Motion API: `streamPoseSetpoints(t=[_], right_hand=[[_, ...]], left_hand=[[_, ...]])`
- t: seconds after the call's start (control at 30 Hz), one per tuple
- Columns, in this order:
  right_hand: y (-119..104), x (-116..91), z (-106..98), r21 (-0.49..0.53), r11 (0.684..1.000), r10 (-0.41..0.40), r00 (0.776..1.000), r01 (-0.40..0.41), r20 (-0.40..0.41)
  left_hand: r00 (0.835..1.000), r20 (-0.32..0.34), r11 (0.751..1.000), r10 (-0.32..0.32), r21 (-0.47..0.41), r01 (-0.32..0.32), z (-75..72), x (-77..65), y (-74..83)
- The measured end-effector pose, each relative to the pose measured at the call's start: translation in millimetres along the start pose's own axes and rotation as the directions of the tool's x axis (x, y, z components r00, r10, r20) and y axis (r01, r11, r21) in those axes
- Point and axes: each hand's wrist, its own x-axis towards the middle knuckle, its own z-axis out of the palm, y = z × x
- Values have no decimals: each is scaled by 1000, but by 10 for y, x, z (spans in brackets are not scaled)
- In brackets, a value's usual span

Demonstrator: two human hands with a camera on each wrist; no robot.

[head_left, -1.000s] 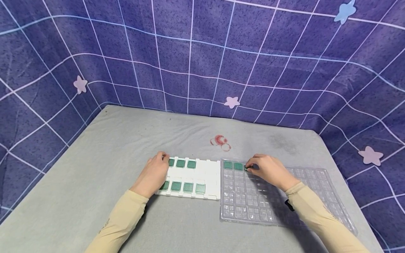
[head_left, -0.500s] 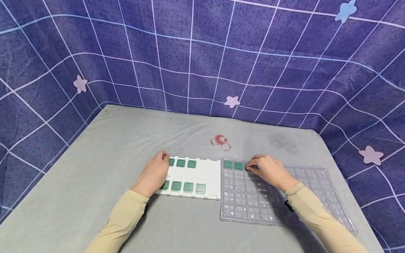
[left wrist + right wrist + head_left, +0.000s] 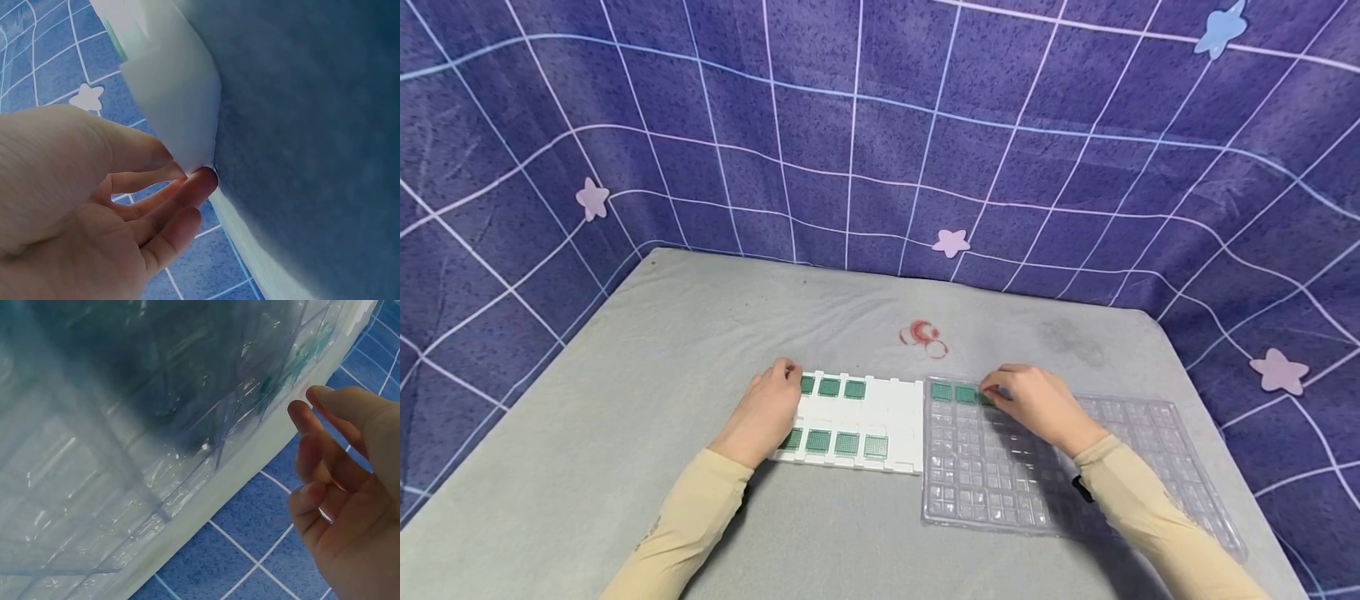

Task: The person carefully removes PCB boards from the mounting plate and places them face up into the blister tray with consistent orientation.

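Note:
At the left end of a white tray (image 3: 895,408), my left hand (image 3: 760,412) pinches the tray's edge between thumb and fingers, as the left wrist view shows at the white corner (image 3: 181,106). Two rows of green perforated circuit boards (image 3: 847,443) lie in that tray, the leftmost partly hidden by the hand. To the right, a clear plastic compartment tray (image 3: 985,500) carries green boards in its far row. My right hand (image 3: 1037,404) is over the third one (image 3: 987,400), partly covering it. In the right wrist view, the fingers (image 3: 304,419) are bent slightly, with nothing visible between them.
Both trays lie side by side on a grey cloth-covered table (image 3: 625,417). Red ring marks (image 3: 922,335) stain the cloth behind them. A purple gridded curtain (image 3: 820,142) with star shapes surrounds the table's back and sides.
The right hand's fingers have let go of the third board, which now lies in the clear tray's far row with more green showing. The left hand has stayed in place.

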Motion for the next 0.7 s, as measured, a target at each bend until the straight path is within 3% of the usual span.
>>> streamPoseSetpoints(t=[0.4, 0.7], right_hand=[[-168, -33, -22, -53, 999, 3, 999, -6, -48], [-522, 4, -54, -94, 994, -71, 989, 59, -128]], left_hand=[[1000, 5, 1000, -1, 5, 1, -17, 3, 16], [1000, 6, 1000, 2, 7, -2, -23, 5, 12]])
